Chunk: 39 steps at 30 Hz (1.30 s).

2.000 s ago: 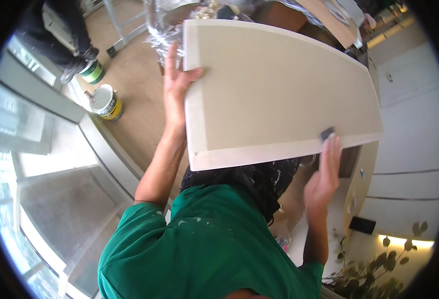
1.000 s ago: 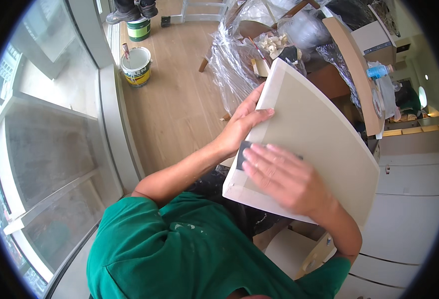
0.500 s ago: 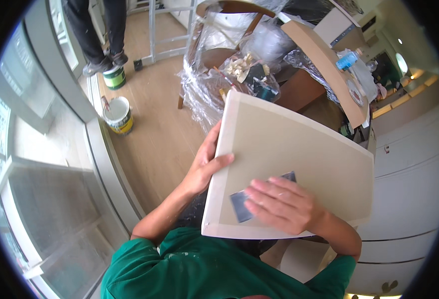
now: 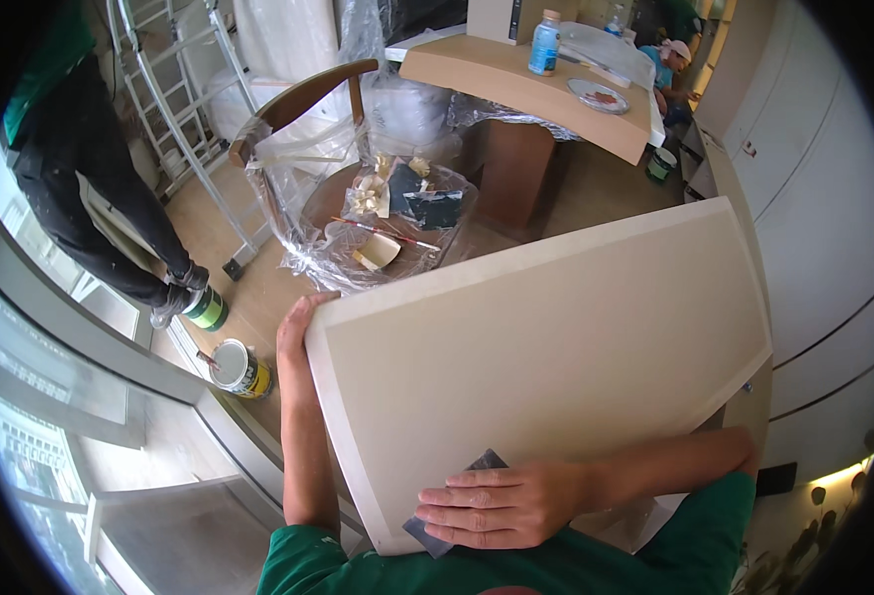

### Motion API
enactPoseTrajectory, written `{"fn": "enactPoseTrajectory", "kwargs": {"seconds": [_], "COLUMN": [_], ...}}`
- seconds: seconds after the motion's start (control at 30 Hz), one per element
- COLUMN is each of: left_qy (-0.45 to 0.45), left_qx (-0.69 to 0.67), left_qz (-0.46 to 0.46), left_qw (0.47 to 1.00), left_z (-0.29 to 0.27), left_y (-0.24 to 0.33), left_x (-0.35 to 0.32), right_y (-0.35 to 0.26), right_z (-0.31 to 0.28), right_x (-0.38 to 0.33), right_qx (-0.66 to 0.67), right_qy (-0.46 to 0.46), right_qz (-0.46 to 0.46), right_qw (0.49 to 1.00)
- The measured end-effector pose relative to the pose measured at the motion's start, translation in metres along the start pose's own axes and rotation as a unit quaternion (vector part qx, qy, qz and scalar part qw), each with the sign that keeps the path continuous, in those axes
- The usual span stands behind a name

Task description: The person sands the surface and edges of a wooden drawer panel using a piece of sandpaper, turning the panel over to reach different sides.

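I hold a large cream-coloured flat panel (image 4: 546,347) in front of me, its face turned up. My left hand (image 4: 295,327) grips the panel's far left corner, fingers curled over the edge. My right hand (image 4: 501,504) lies flat on the panel near its lower edge, pressing a dark grey piece of sandpaper (image 4: 480,464) against the surface. Part of the sandpaper shows above and below my fingers.
A wooden chair wrapped in clear plastic (image 4: 358,198) holds small items. Two paint cans (image 4: 239,367) stand on the wood floor by a window ledge, next to a standing person's dark legs (image 4: 100,218). A ladder (image 4: 179,99), a counter with a bottle (image 4: 544,42) and white cabinets (image 4: 814,228) surround me.
The panel has swung and now lies wider across the view. My right hand slid with the sandpaper toward the lower edge. My left hand stays on the left corner.
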<state>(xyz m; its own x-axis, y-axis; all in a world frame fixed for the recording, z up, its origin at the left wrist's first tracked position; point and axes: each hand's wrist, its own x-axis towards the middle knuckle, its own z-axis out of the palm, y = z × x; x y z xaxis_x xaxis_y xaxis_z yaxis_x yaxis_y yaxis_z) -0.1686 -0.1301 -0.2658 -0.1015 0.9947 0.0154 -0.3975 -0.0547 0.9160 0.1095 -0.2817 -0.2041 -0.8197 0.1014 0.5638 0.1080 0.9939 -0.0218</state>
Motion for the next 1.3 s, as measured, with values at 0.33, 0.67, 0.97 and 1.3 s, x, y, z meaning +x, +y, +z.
{"fn": "enactPoseTrajectory", "kwargs": {"seconds": [0.33,0.67,0.97,1.3], "left_qy": [-0.084,-0.019,0.005,0.050], "left_qx": [-0.023,-0.064,-0.218,-0.133], "left_qz": [0.014,-0.058,-0.123,-0.035], "left_qw": [0.996,0.996,0.968,0.989], "left_z": [0.018,0.016,-0.001,-0.025], "left_y": [0.032,0.032,0.002,-0.012], "left_x": [-0.063,-0.093,-0.088,-0.066], "right_y": [-0.004,0.050,0.062,0.099], "right_z": [-0.054,-0.098,0.013,-0.097], "right_x": [-0.017,-0.032,0.091,-0.045], "right_qx": [-0.185,-0.302,-0.172,-0.317], "right_qy": [0.080,-0.044,-0.067,-0.070], "right_qz": [0.187,0.426,0.195,0.385], "right_qw": [0.961,0.852,0.963,0.864]}}
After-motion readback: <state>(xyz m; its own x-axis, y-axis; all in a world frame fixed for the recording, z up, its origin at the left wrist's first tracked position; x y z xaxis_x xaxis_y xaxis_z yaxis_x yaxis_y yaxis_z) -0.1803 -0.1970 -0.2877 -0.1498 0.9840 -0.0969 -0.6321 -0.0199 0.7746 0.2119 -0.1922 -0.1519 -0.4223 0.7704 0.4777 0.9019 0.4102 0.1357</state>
